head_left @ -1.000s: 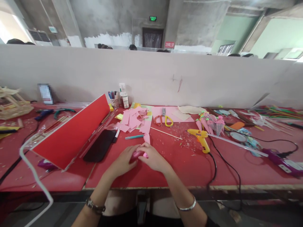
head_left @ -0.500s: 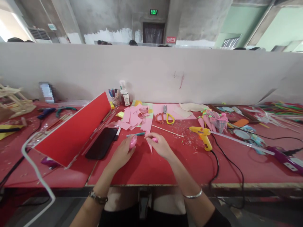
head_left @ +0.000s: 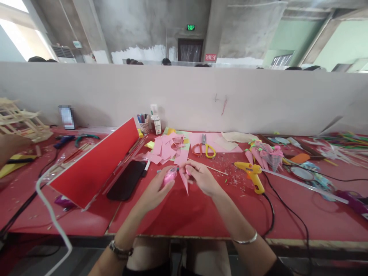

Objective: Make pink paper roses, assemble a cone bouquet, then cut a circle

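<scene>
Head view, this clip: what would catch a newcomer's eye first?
The two hands meeting over the middle of the red table: the left hand grips a small pink object, and the right hand pinches a pointed pink paper piece. Left of them a big red board leans at a slant beside a black phone. To the right lies a yellow glue gun, with scissors and a heap of pink paper scraps behind.

We see thin matt pink paper (head_left: 184, 183) and a glossy pink plastic dispenser (head_left: 170, 176). Our table (head_left: 201, 214) looks matt red, the scissors (head_left: 204, 142) metal-bladed.
</scene>
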Demonstrator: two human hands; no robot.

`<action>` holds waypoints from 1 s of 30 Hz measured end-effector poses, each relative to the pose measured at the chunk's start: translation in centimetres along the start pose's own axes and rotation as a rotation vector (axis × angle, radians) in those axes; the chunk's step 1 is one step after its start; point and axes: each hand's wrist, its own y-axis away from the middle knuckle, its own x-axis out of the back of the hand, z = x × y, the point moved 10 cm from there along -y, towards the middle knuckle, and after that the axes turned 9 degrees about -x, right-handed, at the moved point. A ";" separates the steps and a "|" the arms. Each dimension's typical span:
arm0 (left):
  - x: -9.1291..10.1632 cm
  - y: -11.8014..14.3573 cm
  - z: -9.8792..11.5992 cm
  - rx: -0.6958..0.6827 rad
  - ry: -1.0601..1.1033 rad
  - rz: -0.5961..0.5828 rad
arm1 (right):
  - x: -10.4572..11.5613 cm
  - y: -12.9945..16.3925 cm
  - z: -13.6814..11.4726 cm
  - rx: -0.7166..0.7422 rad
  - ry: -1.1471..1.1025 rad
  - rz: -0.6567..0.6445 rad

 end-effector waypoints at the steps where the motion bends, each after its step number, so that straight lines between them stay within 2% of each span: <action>1: 0.1 -0.1 0.0 0.002 0.022 0.003 | 0.0 -0.1 -0.1 -0.016 -0.023 -0.013; 4: 0.5 -0.7 -0.8 -0.002 -0.011 0.008 | 0.1 -0.1 -0.2 -0.048 -0.073 -0.048; 8: 1.1 -1.1 -4.2 0.104 -0.395 -0.095 | 1.5 -0.4 -0.3 -0.018 -0.080 -0.004; 9: 1.5 -1.1 -4.9 0.139 -0.499 -0.082 | 1.9 -0.5 -0.2 -0.003 -0.058 0.015; 11: 2.0 -1.6 -4.8 0.109 -0.575 -0.012 | 2.8 -0.8 0.0 0.037 0.037 0.075; 13: 1.2 -2.3 -3.7 0.037 -0.436 0.041 | 3.5 -0.9 -0.1 0.124 0.233 0.165; 15: -0.4 -3.2 -2.7 0.016 -0.147 0.054 | 3.0 -0.5 -0.9 0.289 0.507 0.219; 18: -4.1 -4.4 -1.8 0.095 0.272 -0.046 | 1.2 0.6 -1.8 0.537 0.847 0.263; 19: -4.4 -4.8 -1.6 0.109 0.321 -0.016 | 1.1 0.8 -1.9 0.575 0.914 0.298; 22: -4.8 -5.5 -1.2 0.093 0.356 0.032 | 1.8 0.9 -1.8 0.582 1.003 0.393; 30: -5.2 -5.9 -1.8 0.021 0.293 -0.119 | 2.1 0.5 -1.5 0.568 0.915 0.309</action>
